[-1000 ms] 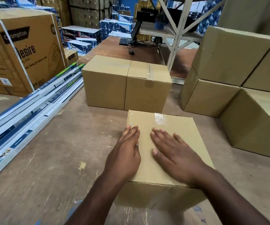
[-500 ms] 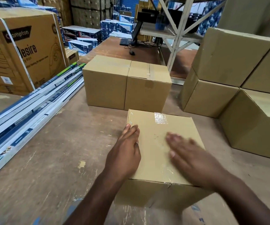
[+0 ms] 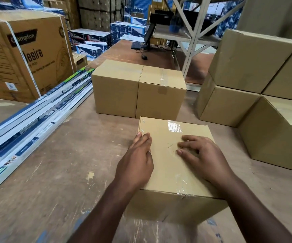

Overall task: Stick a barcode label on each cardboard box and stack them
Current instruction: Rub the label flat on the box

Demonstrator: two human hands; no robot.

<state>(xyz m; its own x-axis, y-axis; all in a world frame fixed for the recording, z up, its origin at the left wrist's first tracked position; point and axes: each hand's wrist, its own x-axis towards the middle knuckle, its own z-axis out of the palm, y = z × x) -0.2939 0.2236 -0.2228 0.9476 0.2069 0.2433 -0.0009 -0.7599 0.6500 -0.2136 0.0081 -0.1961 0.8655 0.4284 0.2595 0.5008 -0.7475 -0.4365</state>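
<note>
Warehouse stock fills the background: stacked cartons and blue-and-white packages, and a metal rack with a monitor under it. Far to the left of the person's fingers stands a large printed carton with white straps around it. To the right of the fingers a stack of plain cardboard boxes rises in two levels. Beyond the fingertips two more plain boxes stand side by side and touch each other; the right one has clear tape along its top seam. Long flat packages lie in a bundle on the worn wooden floor, well to the left of the left hand.

The task's box sits on the floor directly under both hands, just in front of the pair of boxes. Its top is closed, with shiny clear tape across it (a few staples show near the far left corner).

The left hand lies flat on the left edge of the box top, fingers straight and close together, holding nothing. The right hand rests on the top toward the right side, its fingers bent and spread a little, tips pressing on the cardboard; it grips nothing. No label can be made out under them.
</note>
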